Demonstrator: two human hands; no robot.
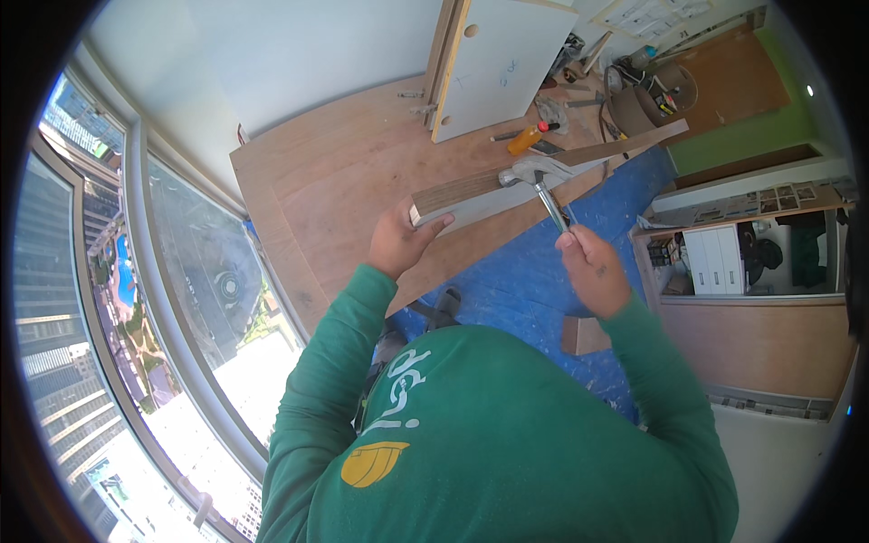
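Left hand (398, 240) grips the near end of the plank (543, 172); its long axis runs up-right. Right hand (590, 267) clenches the hammer (534, 176), its head touching the plank mid-length.

Your left hand (398, 242) grips a long plank (543, 174) of layered wood with a smooth grey laminate face, and your right hand (593, 269) holds a hammer (536, 181) with a bright, polished metal head and shaft. Under them lies a large plywood sheet (353, 181), matt and finely grained, beside a crinkled blue plastic floor cover (534, 271). Your sleeves are soft green knit cloth.
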